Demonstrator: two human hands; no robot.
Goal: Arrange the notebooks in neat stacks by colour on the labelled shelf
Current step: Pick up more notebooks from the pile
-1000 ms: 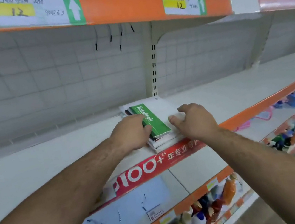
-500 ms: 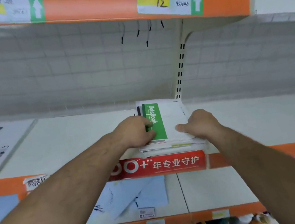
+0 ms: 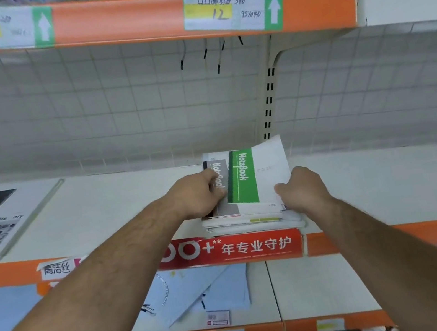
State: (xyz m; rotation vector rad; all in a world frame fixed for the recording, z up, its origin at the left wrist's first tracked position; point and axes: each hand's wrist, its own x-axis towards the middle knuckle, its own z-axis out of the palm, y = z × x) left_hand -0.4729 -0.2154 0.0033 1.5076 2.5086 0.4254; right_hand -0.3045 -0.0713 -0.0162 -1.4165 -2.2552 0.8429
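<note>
Grey notebook (image 3: 225, 207) half under green notebook (image 3: 243, 178) and left hand (image 3: 196, 195)

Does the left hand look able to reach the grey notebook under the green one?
Probably yes: the left hand holds the grey notebook by its exposed strip; the green notebook, in the right hand, covers the rest.

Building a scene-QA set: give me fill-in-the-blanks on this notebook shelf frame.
The top notebook, pinched by the right hand, has a ____ band.
The left hand grips the second notebook, whose band is ____.
The sign below the stack is ____.
The label above reads ____.
Missing words: green; grey; red; 12.
</note>
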